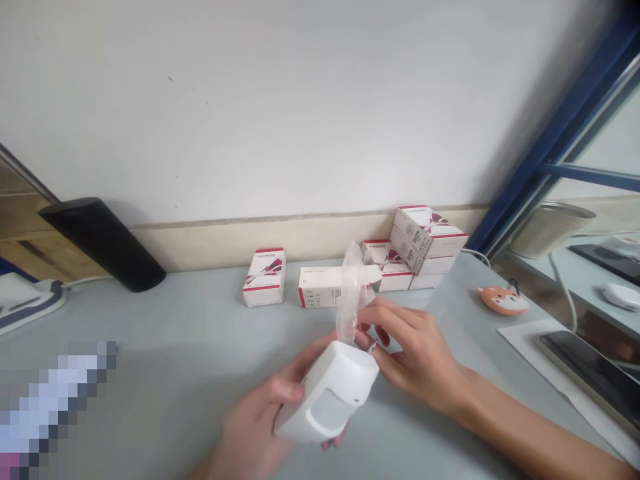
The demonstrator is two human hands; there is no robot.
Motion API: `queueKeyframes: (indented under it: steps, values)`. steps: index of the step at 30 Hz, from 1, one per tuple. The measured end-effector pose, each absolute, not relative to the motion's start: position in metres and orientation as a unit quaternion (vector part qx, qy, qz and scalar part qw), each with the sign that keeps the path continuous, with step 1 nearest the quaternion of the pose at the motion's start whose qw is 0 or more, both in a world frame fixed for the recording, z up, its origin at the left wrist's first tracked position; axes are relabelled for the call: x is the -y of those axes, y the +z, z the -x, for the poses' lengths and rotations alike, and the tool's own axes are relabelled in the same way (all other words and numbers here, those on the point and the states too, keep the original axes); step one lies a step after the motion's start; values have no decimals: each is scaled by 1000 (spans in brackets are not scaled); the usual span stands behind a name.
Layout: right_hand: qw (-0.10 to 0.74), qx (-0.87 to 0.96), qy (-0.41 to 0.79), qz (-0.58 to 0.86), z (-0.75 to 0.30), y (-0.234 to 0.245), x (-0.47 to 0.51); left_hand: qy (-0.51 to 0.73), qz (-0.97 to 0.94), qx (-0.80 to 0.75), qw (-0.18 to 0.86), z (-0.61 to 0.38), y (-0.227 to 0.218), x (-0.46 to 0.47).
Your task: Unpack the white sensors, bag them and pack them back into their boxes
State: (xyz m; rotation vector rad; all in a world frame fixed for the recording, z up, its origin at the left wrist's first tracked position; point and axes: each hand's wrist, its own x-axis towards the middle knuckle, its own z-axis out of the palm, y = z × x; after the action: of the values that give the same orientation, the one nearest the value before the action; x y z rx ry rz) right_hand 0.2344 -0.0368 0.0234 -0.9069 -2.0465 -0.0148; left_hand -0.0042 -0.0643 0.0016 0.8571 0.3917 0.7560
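One white device (345, 363) with a curved, pale-grey window is in the left hand (257, 413), held over the near middle of the table (175, 373). Its long axis slants from lower left to upper right: the lower end sits toward the left palm, the other points away from the person and rightward. The window side faces up and toward the person. The left hand is curled firmly round the body, thumb along the left side, fingertips showing below the right edge.

One translucent plastic sleeve (349, 287) rises almost upright just beyond the device's far end. The right hand (420, 353) has its bent fingers and thumb drawn near each other at the sleeve's right edge; whether they pinch it cannot be told.

Behind, five red-and-white boxes show: one lone box (264, 277) at left, one sideways box (317, 287) with its flap out to the right, one low box (395, 280), and a stack of two boxes (427, 247).

Farther out lie one black cylinder (105, 243), leaning left, one orange animal-faced item (503, 301), and one dark phone (590, 373) on one white sheet (525, 340).
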Motion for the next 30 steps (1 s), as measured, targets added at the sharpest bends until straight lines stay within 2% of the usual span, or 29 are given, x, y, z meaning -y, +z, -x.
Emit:
queueKeyframes:
  steps: [9, 17, 23, 30]
  values:
    - [447, 812, -22, 374, -235, 27, 37, 354, -390, -228, 819, 1, 18, 68]
    - [468, 780, 12, 414, -237, 27, 36, 410, -392, -281, 774, -2, 29, 64]
    - [417, 834, 1, 362, -231, 28, 42, 438, -371, -312, 757, -1, 24, 70]
    - [361, 844, 27, 396, -227, 16, 38, 470, -384, -345, 716, 0, 21, 68]
